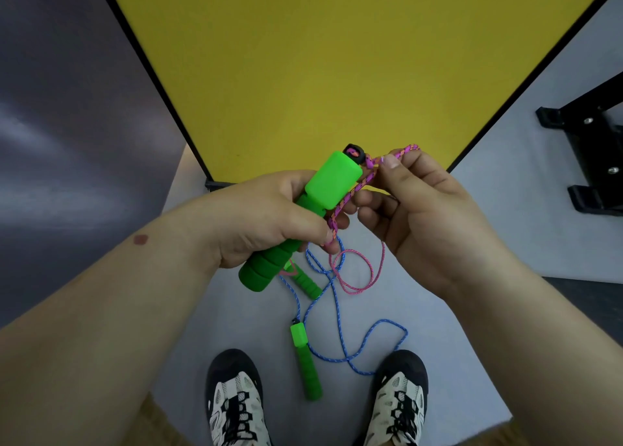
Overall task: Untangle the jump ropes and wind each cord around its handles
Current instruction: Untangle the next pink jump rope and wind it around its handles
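Winding pending: left hand (269, 216) holds green handle (300, 223); right hand (421, 209) pinches pink cord (362, 184) beside it; keep tension, lay turns snug against handle, clear of blue cord (337, 314) below

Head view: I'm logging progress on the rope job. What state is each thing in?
Left hand: grips green handle.
Right hand: pinches pink cord.
Pink cord: unwound, loop hanging.
Blue cord: loose on floor, unwound.
Floor handle: lying flat.
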The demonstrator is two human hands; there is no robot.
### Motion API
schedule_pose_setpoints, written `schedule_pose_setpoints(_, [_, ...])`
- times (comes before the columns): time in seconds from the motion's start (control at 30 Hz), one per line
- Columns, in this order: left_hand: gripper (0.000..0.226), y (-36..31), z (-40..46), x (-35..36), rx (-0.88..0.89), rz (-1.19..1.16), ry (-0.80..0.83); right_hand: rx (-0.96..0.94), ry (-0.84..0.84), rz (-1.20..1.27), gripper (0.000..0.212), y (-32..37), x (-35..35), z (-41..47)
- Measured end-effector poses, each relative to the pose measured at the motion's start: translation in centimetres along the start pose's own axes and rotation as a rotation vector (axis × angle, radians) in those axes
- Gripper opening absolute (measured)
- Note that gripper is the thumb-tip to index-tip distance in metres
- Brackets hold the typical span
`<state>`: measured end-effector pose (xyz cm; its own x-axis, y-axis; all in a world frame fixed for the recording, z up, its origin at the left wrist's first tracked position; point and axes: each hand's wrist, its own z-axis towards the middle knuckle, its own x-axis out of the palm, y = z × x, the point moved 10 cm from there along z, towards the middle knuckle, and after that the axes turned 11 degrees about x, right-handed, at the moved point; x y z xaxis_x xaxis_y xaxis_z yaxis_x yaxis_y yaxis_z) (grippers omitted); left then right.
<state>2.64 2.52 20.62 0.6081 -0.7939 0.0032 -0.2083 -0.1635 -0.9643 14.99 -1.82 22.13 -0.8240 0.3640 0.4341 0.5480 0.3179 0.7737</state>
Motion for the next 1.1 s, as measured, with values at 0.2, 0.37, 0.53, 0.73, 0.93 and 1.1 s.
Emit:
schedule_pose_setpoints(0.2, [0.042, 0.0, 0.2, -0.6, -0.015, -0.002, -0.062, -0.049, -0.074, 0.052, 0.013, 1.0, -0.8, -0.2])
schedule_pose_setpoints(0.37, [0.041, -0.1, 0.2, -0.6, -0.003, 0.008, -0.059, -0.027, -0.127, 0.11, 0.013, 0.7, -1.3, -0.2])
schedule_pose_setpoints(0.53, [0.026, 0.0, 0.1, -0.7, -0.011, 0.051, -0.055, 0.005, -0.166, 0.203, 0.01, 0.4, -2.0, 0.0])
schedule_pose_setpoints(0.73, [0.012, -0.8, 0.0, -1.2, 0.007, 0.01, -0.128, 0.17, -0.027, 0.103, 0.01, -1.1, -1.0, 0.3])
schedule_pose_setpoints(0.93, [0.008, -0.4, -0.3, -1.0, -0.041, -0.014, -0.11, 0.122, -0.203, 0.242, 0.002, -0.4, -3.1, 0.5])
schedule_pose_setpoints(1.1, [0.006, -0.4, -0.2, -0.7, -0.052, -0.036, -0.124, 0.262, 0.009, 0.188, 0.03, -2.0, -0.3, 0.0])
